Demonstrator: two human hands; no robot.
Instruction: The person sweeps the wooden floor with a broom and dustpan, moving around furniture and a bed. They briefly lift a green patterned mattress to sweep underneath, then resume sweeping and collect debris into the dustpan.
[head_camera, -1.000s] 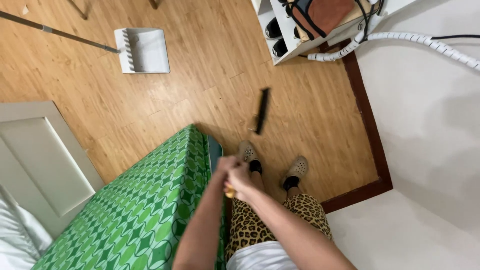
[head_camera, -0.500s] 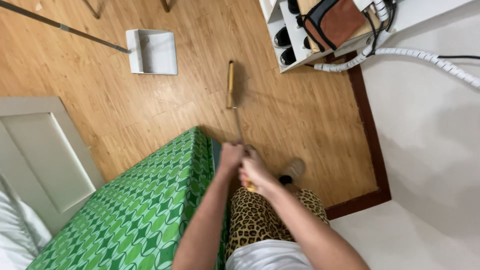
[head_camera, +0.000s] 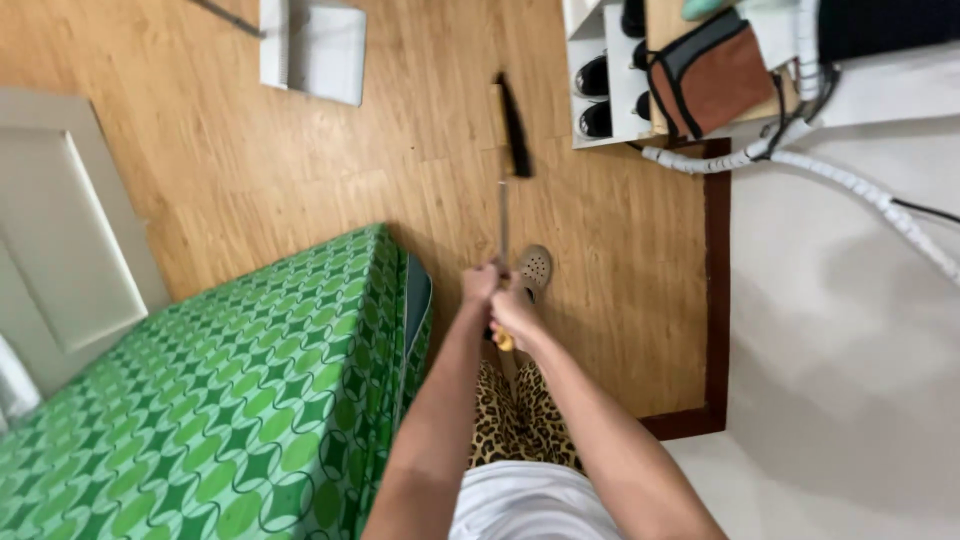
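Wooden flooring (head_camera: 300, 190) runs beside a green-patterned bed (head_camera: 220, 400). I see my left hand (head_camera: 480, 283) and right hand (head_camera: 515, 318) both clamped on the broom (head_camera: 512, 125), its head out near the shoe shelf (head_camera: 600, 75); the dustpan (head_camera: 315, 45) lies well apart, so gathering seems unfinished.

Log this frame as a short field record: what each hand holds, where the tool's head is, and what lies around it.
left hand: closed around the broom handle, ahead of the right hand
right hand: closed around the handle's yellow end
broom head: on the wooden floor, near the white shoe shelf
dustpan: white, on the floor at the far left, apart from the broom
bed: green patterned cover, left of the arms
foot: beige clog, just beyond the hands
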